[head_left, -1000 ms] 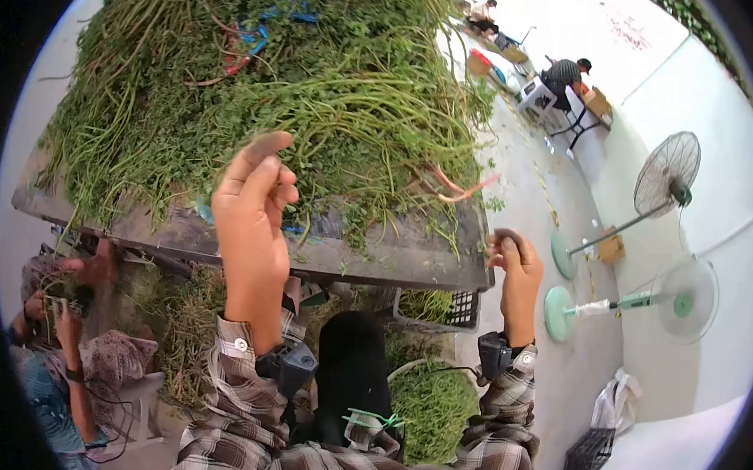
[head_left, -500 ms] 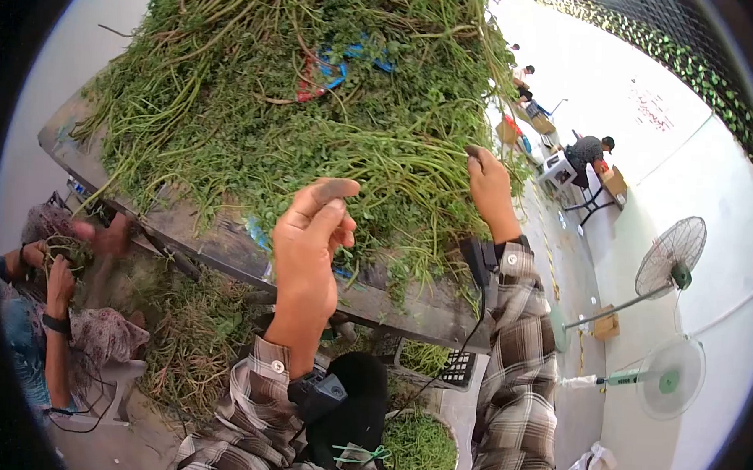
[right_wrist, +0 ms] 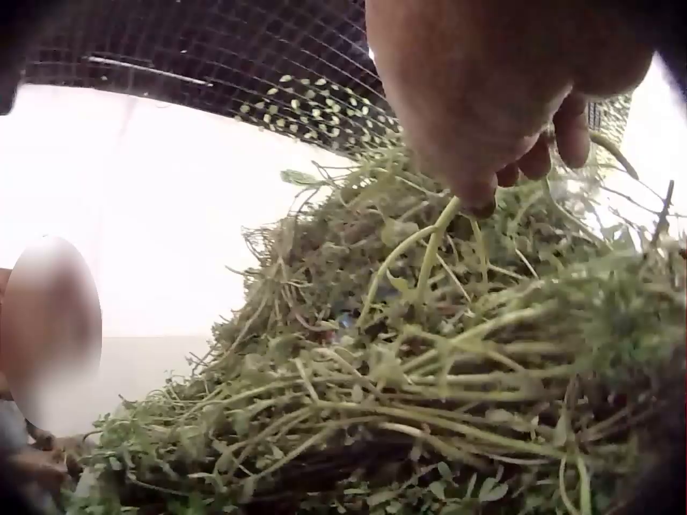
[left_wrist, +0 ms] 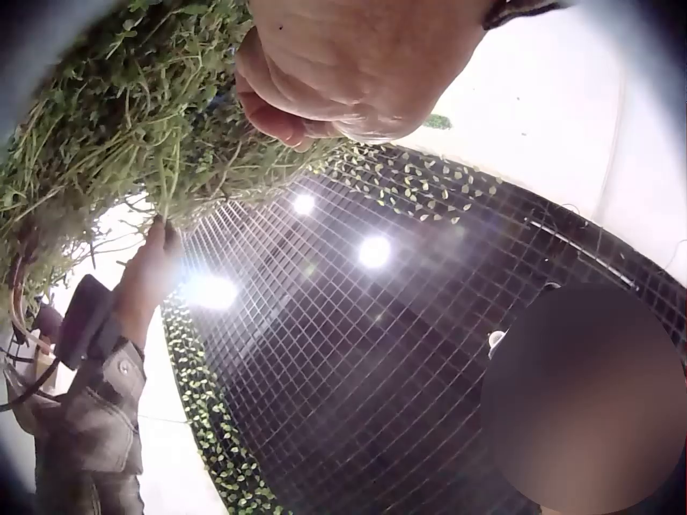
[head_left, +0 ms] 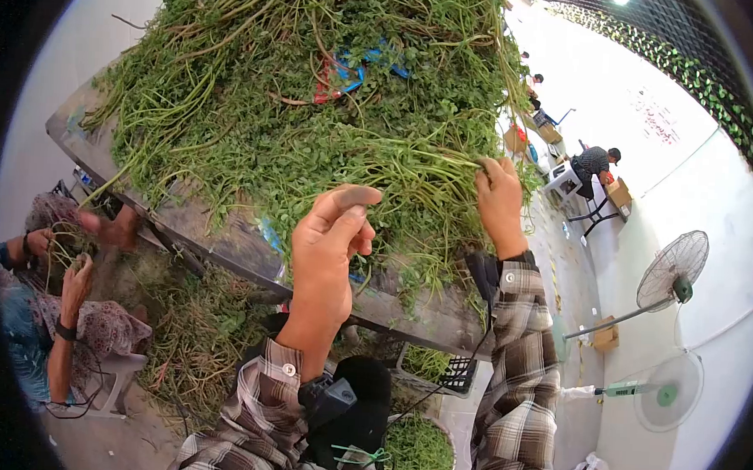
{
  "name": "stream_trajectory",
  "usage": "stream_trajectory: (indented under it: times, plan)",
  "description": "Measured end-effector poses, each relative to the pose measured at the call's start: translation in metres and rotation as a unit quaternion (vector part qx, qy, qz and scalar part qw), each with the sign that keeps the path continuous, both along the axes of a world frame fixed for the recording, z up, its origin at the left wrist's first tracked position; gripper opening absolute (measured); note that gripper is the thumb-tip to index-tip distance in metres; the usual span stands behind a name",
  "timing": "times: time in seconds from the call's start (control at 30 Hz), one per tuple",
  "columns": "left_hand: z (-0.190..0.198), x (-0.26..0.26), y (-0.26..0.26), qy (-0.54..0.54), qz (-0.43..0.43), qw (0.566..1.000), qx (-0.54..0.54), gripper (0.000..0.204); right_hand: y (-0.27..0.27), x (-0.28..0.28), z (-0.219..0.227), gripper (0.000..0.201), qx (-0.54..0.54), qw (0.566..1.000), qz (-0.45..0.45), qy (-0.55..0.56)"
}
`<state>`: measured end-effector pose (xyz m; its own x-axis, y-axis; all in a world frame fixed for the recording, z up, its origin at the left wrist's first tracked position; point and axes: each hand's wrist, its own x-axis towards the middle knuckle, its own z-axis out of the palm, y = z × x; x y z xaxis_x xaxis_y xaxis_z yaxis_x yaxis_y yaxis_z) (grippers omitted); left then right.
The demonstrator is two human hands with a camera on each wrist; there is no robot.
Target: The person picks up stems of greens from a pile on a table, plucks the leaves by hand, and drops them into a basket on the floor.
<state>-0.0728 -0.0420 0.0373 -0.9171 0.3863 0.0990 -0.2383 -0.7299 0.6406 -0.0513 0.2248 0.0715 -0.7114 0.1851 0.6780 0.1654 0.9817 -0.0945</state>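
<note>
Green leafy plants with long thin stems (head_left: 314, 115) lie in a big heap on the worn grey table (head_left: 225, 237), so both arms can reach them. Red and blue ties (head_left: 350, 70) peek out near the top. The right hand (head_left: 500, 203) is up at the heap's edge, fingers curled round a few green stems (right_wrist: 429, 252), likely to pull them out. The left hand (head_left: 330, 241) hovers close by, loose, thumb up, holding nothing.

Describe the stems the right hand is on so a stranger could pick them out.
Start at the big heap of leafy greens on the table. At its right edge, the right hand pinches a bundle of long pale stems lying sideways, nearly leafless, unlike the bushy leaves around.
</note>
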Motion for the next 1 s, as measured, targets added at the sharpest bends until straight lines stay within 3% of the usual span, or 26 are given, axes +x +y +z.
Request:
stream_trajectory:
  times: [0.13, 0.3, 0.43, 0.5, 0.57, 0.7, 0.8, 0.87, 0.9, 1.0]
  plan:
    - [0.000, 0.002, 0.002, 0.009, -0.007, 1.000, -0.010, 0.017, -0.037, 0.028, 0.036, 0.014, 0.094, 0.994, -0.010, 0.052]
    - [0.004, 0.007, 0.004, 0.008, -0.034, 0.999, -0.030, 0.017, -0.086, 0.069, 0.085, 0.014, 0.122, 0.985, -0.011, 0.120]
    - [0.002, 0.011, 0.010, 0.044, -0.114, 0.990, -0.066, 0.018, -0.105, 0.093, 0.080, 0.012, 0.112, 0.988, -0.005, 0.110]
    - [0.005, 0.013, 0.006, 0.069, -0.152, 0.982, -0.091, 0.019, -0.113, 0.108, 0.072, 0.011, 0.067, 0.992, -0.017, 0.102]
    - [0.010, 0.018, 0.009, 0.103, -0.176, 0.974, -0.102, 0.019, -0.121, 0.125, 0.060, 0.011, -0.099, 0.992, -0.048, 0.062]
    - [0.007, 0.018, 0.008, 0.128, -0.195, 0.967, -0.105, 0.019, -0.121, 0.170, 0.034, 0.012, -0.195, 0.975, -0.081, 0.067]
    - [0.007, 0.017, 0.008, 0.131, -0.190, 0.966, -0.115, 0.019, -0.099, 0.202, 0.029, 0.012, -0.295, 0.935, -0.105, 0.165]
    - [0.007, 0.020, 0.010, 0.131, -0.197, 0.964, -0.122, 0.019, -0.092, 0.214, 0.034, 0.012, -0.432, 0.860, -0.077, 0.259]
    - [0.008, 0.021, 0.012, 0.131, -0.199, 0.963, -0.128, 0.020, -0.091, 0.216, 0.035, 0.012, -0.430, 0.860, -0.081, 0.262]
    - [0.010, 0.027, 0.015, 0.153, -0.235, 0.951, -0.132, 0.021, -0.086, 0.218, 0.034, 0.013, -0.526, 0.782, 0.014, 0.333]
